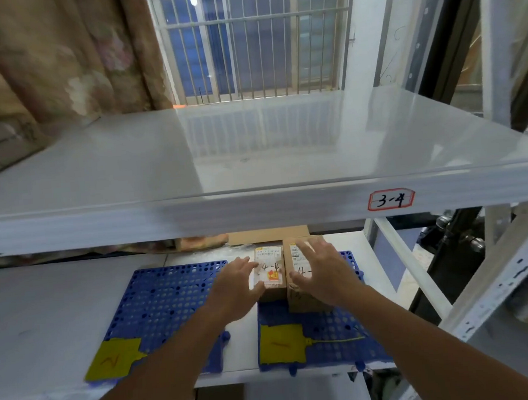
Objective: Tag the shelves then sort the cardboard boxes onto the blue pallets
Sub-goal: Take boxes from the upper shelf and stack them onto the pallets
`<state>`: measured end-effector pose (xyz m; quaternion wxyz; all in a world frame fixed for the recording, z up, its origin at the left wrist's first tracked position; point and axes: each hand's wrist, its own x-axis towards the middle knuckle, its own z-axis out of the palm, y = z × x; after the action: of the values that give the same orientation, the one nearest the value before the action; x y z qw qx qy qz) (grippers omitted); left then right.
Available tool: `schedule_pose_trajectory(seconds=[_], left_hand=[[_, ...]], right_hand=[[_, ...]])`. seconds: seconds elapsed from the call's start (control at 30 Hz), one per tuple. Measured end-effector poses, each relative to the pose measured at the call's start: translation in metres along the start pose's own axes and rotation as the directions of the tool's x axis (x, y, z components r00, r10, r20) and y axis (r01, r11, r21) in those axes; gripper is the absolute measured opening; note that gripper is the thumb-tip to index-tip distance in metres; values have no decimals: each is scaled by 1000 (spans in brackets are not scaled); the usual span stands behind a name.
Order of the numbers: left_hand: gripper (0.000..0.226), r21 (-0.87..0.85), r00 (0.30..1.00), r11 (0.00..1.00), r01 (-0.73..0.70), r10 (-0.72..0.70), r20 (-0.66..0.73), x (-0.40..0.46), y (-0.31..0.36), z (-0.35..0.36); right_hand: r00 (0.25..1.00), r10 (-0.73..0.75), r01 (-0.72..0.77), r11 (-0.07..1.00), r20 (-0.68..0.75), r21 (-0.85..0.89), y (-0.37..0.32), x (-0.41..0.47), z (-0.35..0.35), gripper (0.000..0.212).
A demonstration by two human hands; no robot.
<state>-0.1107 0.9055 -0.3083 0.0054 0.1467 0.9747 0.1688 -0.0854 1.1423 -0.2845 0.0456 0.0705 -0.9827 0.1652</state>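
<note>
Two small cardboard boxes stand side by side on the right blue pallet (337, 332) on the lower shelf. The left box (271, 271) has a white label with "4-4" written on it. My left hand (236, 287) lies against its left side, fingers fairly straight. My right hand (322, 270) is spread over the right box (304, 301), fingers extended. The left blue pallet (163, 303) carries no box. Each pallet has a yellow tag at its front: one (113, 360) on the left pallet, another (280, 344) on the right.
The upper white shelf (222, 159) has a red-bordered tag "3-4" (390, 199) on its front edge. A flat cardboard piece (268, 234) sits behind the boxes. White shelf uprights (449, 280) stand at the right. A barred window and a curtain are behind.
</note>
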Motion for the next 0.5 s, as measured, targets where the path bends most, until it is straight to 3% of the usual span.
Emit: schedule_pose_trajectory(seconds=[0.27, 0.37, 0.5], left_hand=[[57, 49, 997, 997, 66, -64, -33, -54, -48, -58], [69, 84, 992, 989, 124, -124, 1, -85, -75, -85], [101, 116, 986, 979, 166, -164, -25, -144, -117, -125]], right_hand=[[985, -125, 136, 987, 122, -84, -85, 11, -3, 80], [970, -178, 196, 976, 163, -98, -132, 6, -3, 79], [935, -280, 308, 946, 220, -103, -208, -4, 9, 78]])
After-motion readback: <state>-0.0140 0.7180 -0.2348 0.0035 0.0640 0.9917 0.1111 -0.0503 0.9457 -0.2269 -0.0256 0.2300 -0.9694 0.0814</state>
